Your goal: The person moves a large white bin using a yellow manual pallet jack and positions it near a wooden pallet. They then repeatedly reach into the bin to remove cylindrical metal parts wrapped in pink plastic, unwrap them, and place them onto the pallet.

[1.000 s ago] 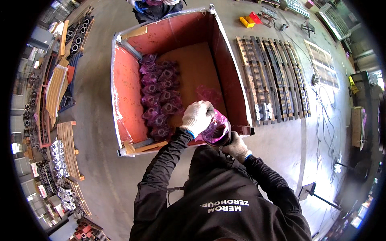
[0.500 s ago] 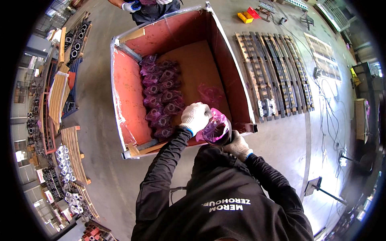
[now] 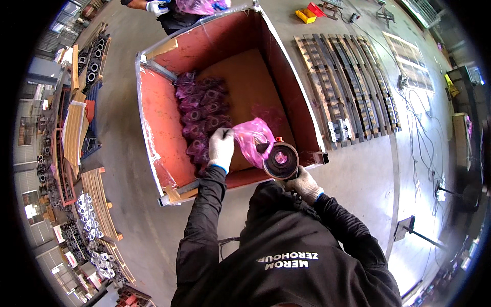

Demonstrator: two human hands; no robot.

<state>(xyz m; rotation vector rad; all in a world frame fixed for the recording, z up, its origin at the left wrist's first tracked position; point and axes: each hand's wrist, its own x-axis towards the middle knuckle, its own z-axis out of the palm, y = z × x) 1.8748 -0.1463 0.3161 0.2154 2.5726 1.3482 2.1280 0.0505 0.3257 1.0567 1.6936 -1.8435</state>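
Note:
My left hand (image 3: 221, 147), in a white knit glove, pinches the edge of a pink plastic bag (image 3: 254, 137) and stretches it leftward. The bag's other side reaches a dark, round, ring-shaped part (image 3: 290, 166), with pink film showing through its centre hole and a small orange-red piece on its rim. My gloved right hand (image 3: 306, 186) grips this part from below right. Both hands are over the near edge of a large red-walled box (image 3: 162, 133). Inside, rows of ring-shaped parts wrapped in pink plastic (image 3: 210, 108) lie along its left side.
Brown board (image 3: 245, 77) covers the box floor, with loose pink film (image 3: 267, 113) on it. A co-worker's gloved hand (image 3: 156, 7) and pink plastic show beyond the far edge. A wooden pallet (image 3: 353, 87) lies right; metal parts (image 3: 88, 217) rest on pallets left.
My left hand has moved left, drawing the pink bag away from the dark part, whose round face now shows. The co-worker's pink plastic has come into view at the far edge.

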